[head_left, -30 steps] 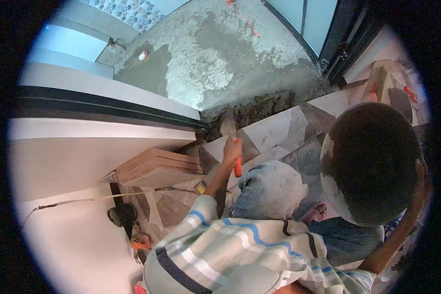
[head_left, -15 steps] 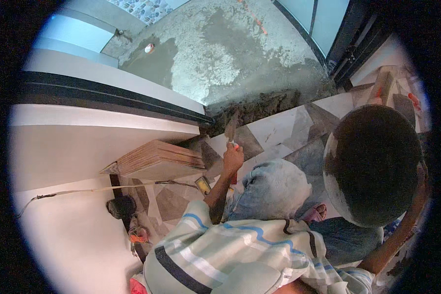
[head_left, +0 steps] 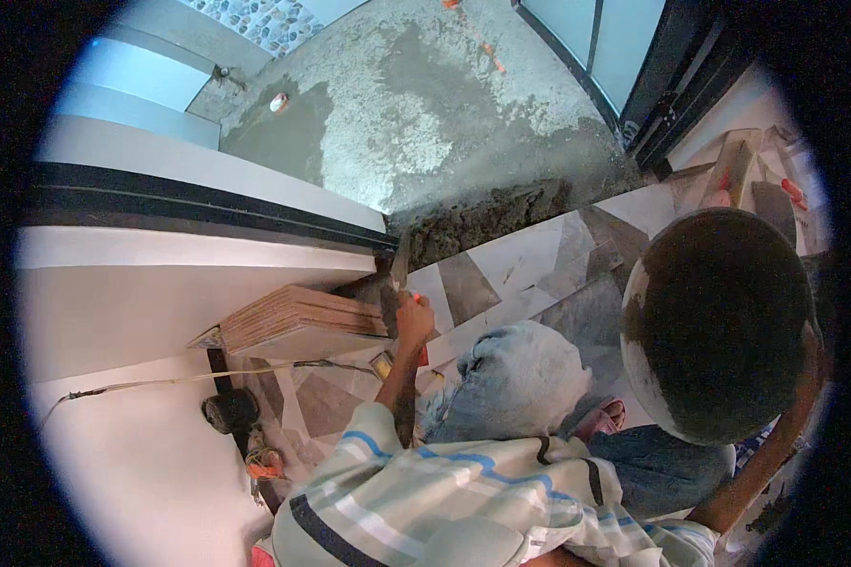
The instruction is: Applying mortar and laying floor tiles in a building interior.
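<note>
Neither of my hands shows in the head view. Below me crouches another person [head_left: 719, 321] in a striped shirt [head_left: 444, 501] and jeans. One of their hands [head_left: 414, 319] grips an orange-handled trowel [head_left: 397, 274], whose blade touches the dark wet mortar [head_left: 482, 222] at the edge of laid grey-and-white patterned tiles [head_left: 539, 265]. Their other arm [head_left: 771, 458] reaches up along the right rim, and its hand is hidden. A stack of brown-backed tiles [head_left: 293, 321] lies just left of the trowel hand.
Rough concrete floor [head_left: 425, 104] stretches beyond the mortar. A black strip [head_left: 189, 203] borders a pale surface [head_left: 142, 283] on the left. A taut string [head_left: 180, 381], a small yellow tape measure [head_left: 383, 364], a black round object [head_left: 229, 411] and an orange tool [head_left: 263, 463] lie nearby. A dark door frame [head_left: 671, 85] stands at upper right.
The other person's trowel hand has shifted left and lower, toward the tile stack and the mortar's edge. The view has drifted slightly.
</note>
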Demonstrator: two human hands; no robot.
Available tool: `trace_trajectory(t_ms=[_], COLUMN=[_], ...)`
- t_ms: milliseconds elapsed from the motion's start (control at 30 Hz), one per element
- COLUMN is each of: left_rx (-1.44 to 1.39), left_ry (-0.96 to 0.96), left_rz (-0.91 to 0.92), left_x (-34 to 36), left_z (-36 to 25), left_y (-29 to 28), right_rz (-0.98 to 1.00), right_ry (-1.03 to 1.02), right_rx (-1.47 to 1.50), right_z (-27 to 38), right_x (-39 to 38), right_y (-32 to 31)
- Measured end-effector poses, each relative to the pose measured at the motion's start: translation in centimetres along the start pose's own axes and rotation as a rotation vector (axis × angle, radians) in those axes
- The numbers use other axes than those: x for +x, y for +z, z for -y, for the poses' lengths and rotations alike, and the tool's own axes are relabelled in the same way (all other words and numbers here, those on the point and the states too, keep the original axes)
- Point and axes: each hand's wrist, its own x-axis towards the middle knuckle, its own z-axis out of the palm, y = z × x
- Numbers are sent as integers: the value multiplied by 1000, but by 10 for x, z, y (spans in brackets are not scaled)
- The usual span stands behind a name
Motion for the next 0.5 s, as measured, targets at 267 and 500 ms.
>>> trace_trajectory(t_ms=[267, 500], left_rx=[49, -8], left_ry=[49, 54], left_rz=[34, 1], left_x=[-34, 17], left_z=[4, -3], left_y=[-9, 15], right_rz=[-33, -13], right_ry=[-15, 67], right_rx=[-80, -357], right_z=[-5, -94], right_x=[-2, 29], right_y=[-4, -59])
